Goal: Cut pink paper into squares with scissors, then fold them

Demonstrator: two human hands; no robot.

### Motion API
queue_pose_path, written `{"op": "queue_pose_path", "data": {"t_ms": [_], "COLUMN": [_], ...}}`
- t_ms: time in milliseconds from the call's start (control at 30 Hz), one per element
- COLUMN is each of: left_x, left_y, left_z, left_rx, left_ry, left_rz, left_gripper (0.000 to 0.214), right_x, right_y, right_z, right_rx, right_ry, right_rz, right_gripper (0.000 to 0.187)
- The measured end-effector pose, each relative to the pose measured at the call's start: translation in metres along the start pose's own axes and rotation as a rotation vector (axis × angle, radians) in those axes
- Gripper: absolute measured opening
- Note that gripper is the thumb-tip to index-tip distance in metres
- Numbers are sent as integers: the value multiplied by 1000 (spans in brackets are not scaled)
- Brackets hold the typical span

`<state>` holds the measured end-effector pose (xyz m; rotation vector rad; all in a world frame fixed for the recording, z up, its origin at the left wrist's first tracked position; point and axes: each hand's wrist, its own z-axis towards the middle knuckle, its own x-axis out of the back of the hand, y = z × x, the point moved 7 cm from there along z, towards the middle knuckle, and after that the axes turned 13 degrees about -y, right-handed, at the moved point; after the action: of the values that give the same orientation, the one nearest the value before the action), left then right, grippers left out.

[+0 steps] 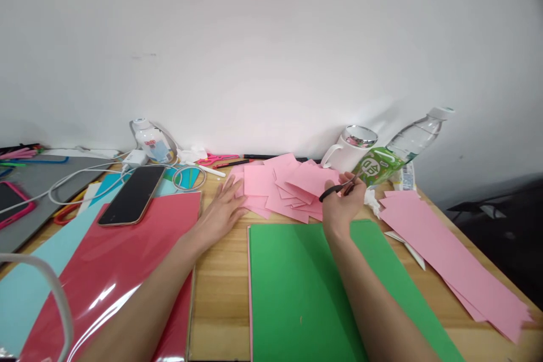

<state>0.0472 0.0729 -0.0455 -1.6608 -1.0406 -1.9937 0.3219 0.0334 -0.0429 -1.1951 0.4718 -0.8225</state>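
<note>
My left hand (223, 206) lies with its fingers stretched out over the left edge of a heap of pink paper pieces (258, 180). At the heap's right side, my right hand (344, 206) is closed around scissors (331, 191) with dark handles, partly hidden by the fingers. Below the heap lies a large green sheet (297, 288), with a pink edge showing beneath it. My right forearm crosses above this sheet. My left forearm passes over a red sheet in a clear, shiny wrapper (139, 254).
Behind my right hand stand a white mug (348, 150), a green packet (377, 164) and a tilted bottle (418, 136). Long pink strips (453, 260) lie right. A phone (133, 195), cables, a white bottle (153, 141) and pink scissors (218, 158) are left and behind.
</note>
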Motion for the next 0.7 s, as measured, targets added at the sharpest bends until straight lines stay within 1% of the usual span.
{"op": "queue_pose_path", "data": {"t_ms": [67,133,167,200,267,333,400,467,633,700], "left_x": [-3,-4,-4,-3,2,10,18,20,11,9], "left_y": [-1,0,0,1,2,1,-2,-3,4,6], "left_z": [1,1,1,1,0,-3,-5,-6,-2,0], "left_rx": [3,3,0,-5,-23,-33,-34,-37,-51,-43], "left_ry": [-37,-55,-56,-50,-13,64,137,154,10,-25], "left_rz": [-6,-17,-20,-22,-22,-28,-33,-23,37,47], "left_gripper": [37,42,43,43,42,39,35,31,31,31], "right_x": [-6,-19,-27,-35,-52,-66,-77,-82,-87,-88], "right_y": [-13,-22,-24,-25,-23,-18,-15,-11,-3,-1], "right_z": [-7,-15,-20,-25,-37,-49,-58,-63,-68,-68], "right_rx": [83,122,115,87,-20,-144,-234,-285,-334,-341], "right_ry": [-40,-166,-240,-316,-474,-626,-740,-790,-824,-827], "right_rz": [2,117,190,254,352,432,487,509,502,494], "right_gripper": [35,32,32,33,35,35,36,37,38,37]}}
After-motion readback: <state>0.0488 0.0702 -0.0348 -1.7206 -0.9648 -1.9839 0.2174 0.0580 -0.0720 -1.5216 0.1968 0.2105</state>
